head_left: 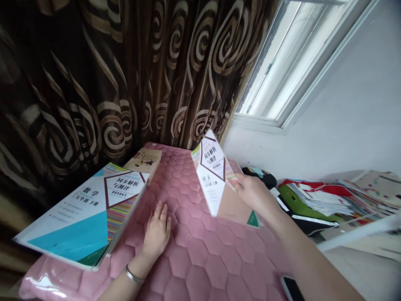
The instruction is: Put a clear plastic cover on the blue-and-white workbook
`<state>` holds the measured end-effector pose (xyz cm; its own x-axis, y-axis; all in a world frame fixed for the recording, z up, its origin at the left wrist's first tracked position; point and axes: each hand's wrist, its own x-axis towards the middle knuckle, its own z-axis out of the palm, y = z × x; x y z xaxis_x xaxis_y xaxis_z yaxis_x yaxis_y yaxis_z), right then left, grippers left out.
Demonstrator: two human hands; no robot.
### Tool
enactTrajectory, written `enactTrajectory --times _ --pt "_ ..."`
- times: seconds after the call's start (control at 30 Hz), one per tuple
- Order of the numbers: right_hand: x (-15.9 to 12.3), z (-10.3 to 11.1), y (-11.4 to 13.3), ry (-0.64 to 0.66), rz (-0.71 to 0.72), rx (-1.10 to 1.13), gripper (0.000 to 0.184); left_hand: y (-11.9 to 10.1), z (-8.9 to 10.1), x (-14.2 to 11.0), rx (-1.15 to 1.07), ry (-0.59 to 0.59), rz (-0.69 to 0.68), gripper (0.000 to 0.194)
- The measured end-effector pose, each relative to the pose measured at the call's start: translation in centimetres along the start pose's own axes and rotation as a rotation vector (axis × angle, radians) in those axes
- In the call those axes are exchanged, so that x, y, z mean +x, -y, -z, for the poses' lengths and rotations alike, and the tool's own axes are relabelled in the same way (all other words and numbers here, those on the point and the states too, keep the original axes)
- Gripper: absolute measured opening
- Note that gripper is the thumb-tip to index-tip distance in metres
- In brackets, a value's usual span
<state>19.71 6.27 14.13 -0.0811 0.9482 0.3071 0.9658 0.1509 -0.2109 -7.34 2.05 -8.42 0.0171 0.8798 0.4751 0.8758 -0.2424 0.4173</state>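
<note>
My right hand (pixel 254 192) grips the right edge of a thin workbook (pixel 216 175) with a white, tan and green cover and Chinese print. The workbook is tilted up above the pink quilted surface. On that surface my left hand (pixel 157 230) lies palm down with its fingers stretched out, holding nothing; a silver bangle is on the wrist. Left of this hand, a larger workbook (pixel 84 209) with a white, blue and green cover tops a stack. Behind it, partly covered, is a tan book (pixel 147 161) with a small picture.
A dark phone (pixel 293 288) lies at the front right of the pink quilted surface (pixel 200 267). Beyond the right edge are piled papers (pixel 326 200) and a green and black bag (pixel 296 205). A patterned brown curtain (pixel 175 75) hangs behind, beside a window (pixel 282 62).
</note>
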Motion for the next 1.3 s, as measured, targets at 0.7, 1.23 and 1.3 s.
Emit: enactTrajectory --times 0.7,1.23,1.3 --pt "-15.1 -17.3 -2.0 -0.144 0.705 -0.561 0.047 3.7 1.3 1.8 -0.547 -0.121 0.408 0.039" --pt "-14.6 -14.5 -2.6 0.227 0.622 -0.068 0.02 2.8 -0.6 7.7 -0.291 0.054 0.152 0.033" --pt "-14.4 -14.2 -2.5 0.245 0.596 -0.028 0.02 3.3 -1.2 7.5 -0.292 0.018 0.114 0.033"
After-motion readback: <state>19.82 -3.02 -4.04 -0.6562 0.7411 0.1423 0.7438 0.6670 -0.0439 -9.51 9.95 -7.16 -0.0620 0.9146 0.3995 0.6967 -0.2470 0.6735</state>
